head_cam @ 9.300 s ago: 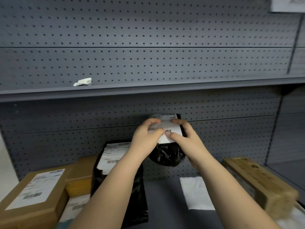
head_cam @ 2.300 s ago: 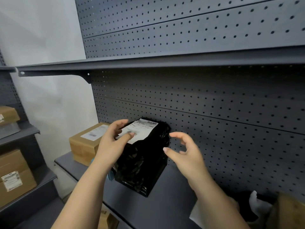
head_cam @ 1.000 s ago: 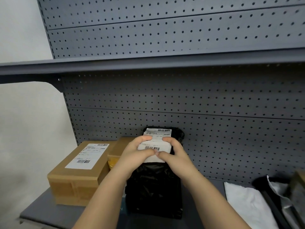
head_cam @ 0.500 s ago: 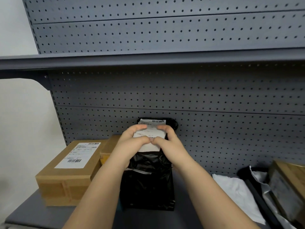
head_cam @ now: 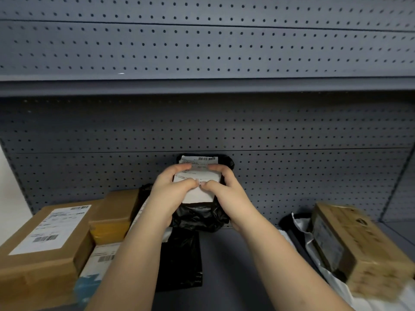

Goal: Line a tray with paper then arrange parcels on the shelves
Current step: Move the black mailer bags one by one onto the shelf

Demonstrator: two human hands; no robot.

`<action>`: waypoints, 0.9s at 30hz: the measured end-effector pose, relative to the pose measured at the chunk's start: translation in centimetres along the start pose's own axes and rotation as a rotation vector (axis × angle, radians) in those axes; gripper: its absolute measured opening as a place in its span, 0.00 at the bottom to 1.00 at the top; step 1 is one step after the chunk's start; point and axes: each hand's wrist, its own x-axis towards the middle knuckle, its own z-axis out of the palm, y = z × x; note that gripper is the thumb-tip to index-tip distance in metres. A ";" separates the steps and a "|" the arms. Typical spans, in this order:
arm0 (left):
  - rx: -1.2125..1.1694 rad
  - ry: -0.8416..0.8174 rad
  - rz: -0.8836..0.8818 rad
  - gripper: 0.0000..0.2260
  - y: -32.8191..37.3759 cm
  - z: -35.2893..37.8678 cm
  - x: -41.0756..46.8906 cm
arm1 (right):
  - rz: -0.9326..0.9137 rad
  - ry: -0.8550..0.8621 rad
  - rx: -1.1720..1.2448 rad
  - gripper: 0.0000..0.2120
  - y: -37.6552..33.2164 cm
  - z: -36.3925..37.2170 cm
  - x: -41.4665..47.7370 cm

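Note:
A black plastic parcel [head_cam: 202, 217] with a white shipping label [head_cam: 198, 194] is held up in front of the pegboard, above the grey shelf [head_cam: 235, 265]. My left hand [head_cam: 170, 194] grips its left side and my right hand [head_cam: 224, 189] grips its right side, thumbs meeting on the label. Below it another black bag parcel [head_cam: 179, 263] stands on the shelf, partly hidden by my left forearm.
At left sit a large brown box [head_cam: 45, 250] with a label, a smaller brown box [head_cam: 116, 212] and a white-and-blue parcel [head_cam: 98, 265]. At right a brown box [head_cam: 357, 245] lies on white paper [head_cam: 332, 279] over a dark tray edge [head_cam: 296, 241]. An upper shelf [head_cam: 202, 86] overhangs.
The view has swung right, so the boxes at left and right show more fully. Both hands still hold the labelled black parcel, now lifted clear above the other black bag.

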 end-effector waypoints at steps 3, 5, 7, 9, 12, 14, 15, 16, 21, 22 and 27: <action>-0.010 -0.037 0.005 0.19 0.2 2.5 -0.3 | 0.005 0.035 0.001 0.21 -0.4 -2.4 -0.7; -0.016 -0.066 0.010 0.19 0.3 4.2 -0.7 | 0.011 0.065 -0.006 0.20 -0.6 -4.1 -1.1; -0.020 -0.083 0.015 0.19 0.3 5.9 -1.1 | 0.013 0.085 -0.014 0.20 -0.8 -5.8 -1.7; -0.030 -0.097 0.010 0.20 0.4 7.5 -1.7 | 0.016 0.104 -0.021 0.19 -0.8 -7.3 -2.3; -0.064 -0.121 -0.008 0.20 0.6 10.1 -2.8 | 0.022 0.123 -0.026 0.18 -0.8 -9.9 -3.5; -0.073 -0.126 -0.013 0.20 0.9 12.1 -3.7 | 0.014 0.136 -0.017 0.18 -0.6 -11.9 -4.5; -0.080 -0.124 -0.015 0.20 1.1 13.0 -4.1 | 0.012 0.143 -0.017 0.18 -0.6 -12.8 -4.9; -0.081 -0.123 -0.015 0.20 1.2 13.9 -4.4 | 0.012 0.152 -0.022 0.18 -0.6 -13.6 -5.3; -0.082 -0.172 -0.031 0.20 2.0 20.0 -7.3 | 0.003 0.187 -0.048 0.18 -1.0 -19.9 -8.3; -0.079 -0.184 -0.034 0.20 2.0 21.1 -7.8 | 0.005 0.191 -0.050 0.18 -1.1 -21.0 -9.0; -0.074 -0.225 -0.037 0.18 2.6 28.1 -11.4 | 0.019 0.223 -0.090 0.17 -1.5 -28.2 -12.4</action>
